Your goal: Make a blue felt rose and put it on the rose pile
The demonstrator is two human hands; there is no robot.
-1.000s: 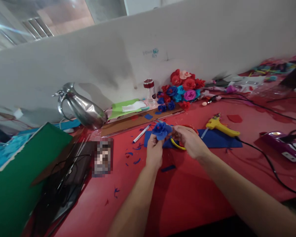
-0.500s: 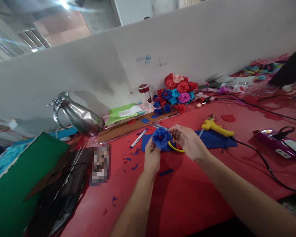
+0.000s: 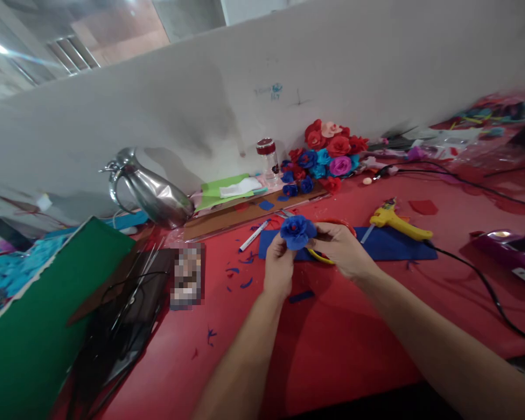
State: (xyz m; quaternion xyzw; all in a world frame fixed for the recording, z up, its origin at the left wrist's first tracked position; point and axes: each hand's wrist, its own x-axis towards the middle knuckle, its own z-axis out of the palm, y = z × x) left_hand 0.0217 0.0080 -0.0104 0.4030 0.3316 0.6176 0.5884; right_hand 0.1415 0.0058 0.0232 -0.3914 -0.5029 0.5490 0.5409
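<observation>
Blue flower point(image 3: 296, 232) of crinkled, layered felt petals sits just above the red desk point(image 3: 332, 338) at centre, pinched between both hands; the left hand point(image 3: 278, 269) grips it from below at 6 o'clock, its fingers closed on the base; the right hand point(image 3: 342, 249) closes on its edge at 3 o'clock. Compared with half a second ago the bloom has tipped from facing the camera to show more of its side, so the petals appear to be being turned and pressed into shape. Beneath the hands lies a flat blue felt sheet point(image 3: 389, 245); a yellow glue gun point(image 3: 398, 223) rests at 2 o'clock; finished roses point(image 3: 328, 156) cluster at 12; a shiny steel jug point(image 3: 151, 192) lies at 10.
</observation>
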